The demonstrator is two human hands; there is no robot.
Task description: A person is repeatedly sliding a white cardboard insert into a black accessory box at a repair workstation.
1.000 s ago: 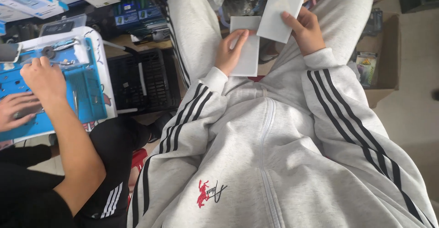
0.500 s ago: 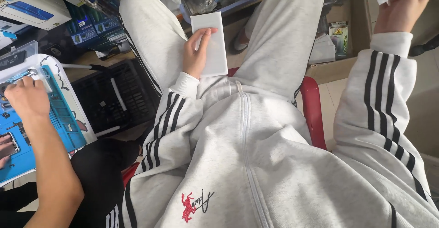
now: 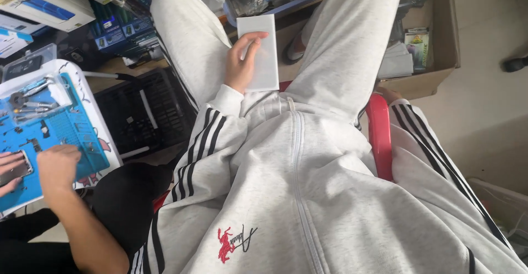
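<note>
Beside cardboard box (image 3: 440, 43) — red chair (image 3: 379, 136)

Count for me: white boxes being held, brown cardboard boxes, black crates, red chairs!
Flat white rectangular box held in left hand: 1
Brown cardboard box: 1
Black plastic crate: 1
Red plastic chair: 1
Total: 4

A red chair (image 3: 379, 136) shows at the right hip. Beside it an open cardboard box (image 3: 440, 43) holds small packages. At left a black plastic crate (image 3: 140, 117) stands by a blue work mat (image 3: 55, 136) with tools, where another person's hands (image 3: 55, 167) work. Boxes (image 3: 44, 2) are stacked above.
</note>
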